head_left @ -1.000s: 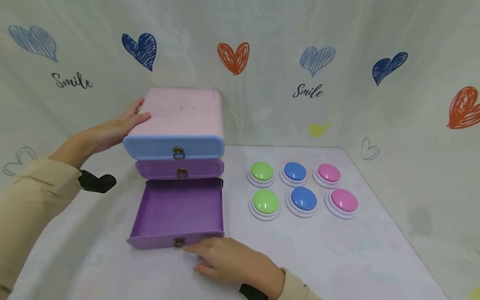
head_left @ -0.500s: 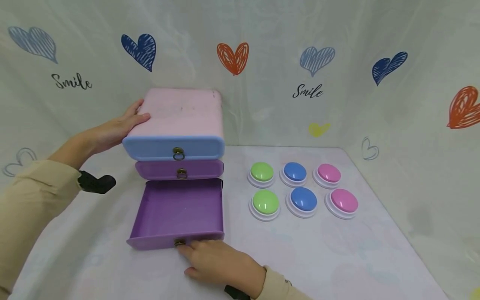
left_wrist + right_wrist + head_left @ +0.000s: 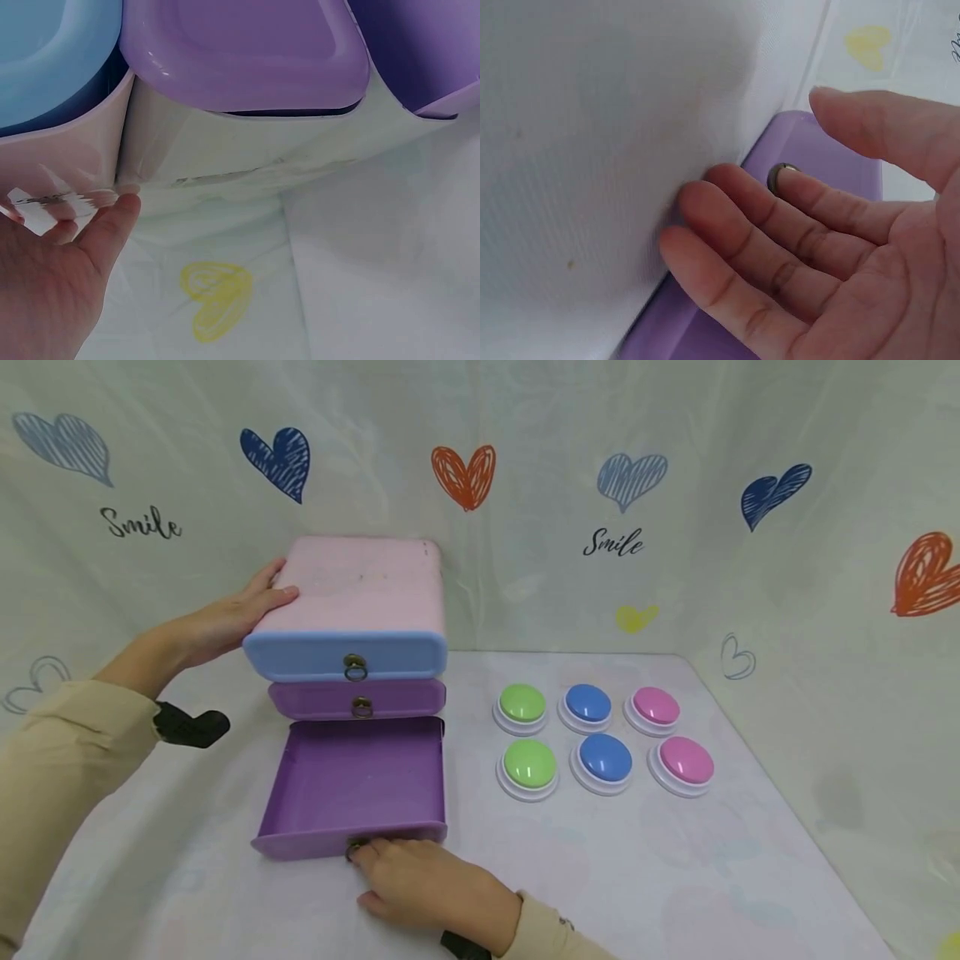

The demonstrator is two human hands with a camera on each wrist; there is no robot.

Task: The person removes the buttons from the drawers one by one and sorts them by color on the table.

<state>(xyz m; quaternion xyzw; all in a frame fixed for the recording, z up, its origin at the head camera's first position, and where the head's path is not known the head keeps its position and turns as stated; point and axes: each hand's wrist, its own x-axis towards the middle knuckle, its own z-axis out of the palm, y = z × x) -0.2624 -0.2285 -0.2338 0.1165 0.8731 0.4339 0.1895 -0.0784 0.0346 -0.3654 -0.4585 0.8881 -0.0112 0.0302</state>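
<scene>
A small cabinet (image 3: 360, 578) with a pink top has a blue top drawer (image 3: 300, 656) and a purple middle drawer (image 3: 307, 700). Its purple bottom drawer (image 3: 300, 846) is pulled far out, and nothing lies inside. My left hand (image 3: 231, 620) rests against the cabinet's upper left side; the left wrist view shows its thumb (image 3: 112, 225) touching the pink wall. My right hand (image 3: 431, 885) is at the bottom drawer's front. In the right wrist view, the index fingertip meets the brass ring pull (image 3: 773, 181), while the thumb stands apart and the other fingers extend beside the drawer front.
Right of the cabinet, several round push buttons stand in two rows on white bases: green (image 3: 530, 764), blue (image 3: 604, 757) and pink (image 3: 686, 761). A curtain (image 3: 525, 460) printed with hearts hangs behind the white tabletop (image 3: 637, 877).
My right hand has moved left along the bottom drawer's front, bringing its index fingertip to the ring pull. My left hand and the drawers have kept their places.
</scene>
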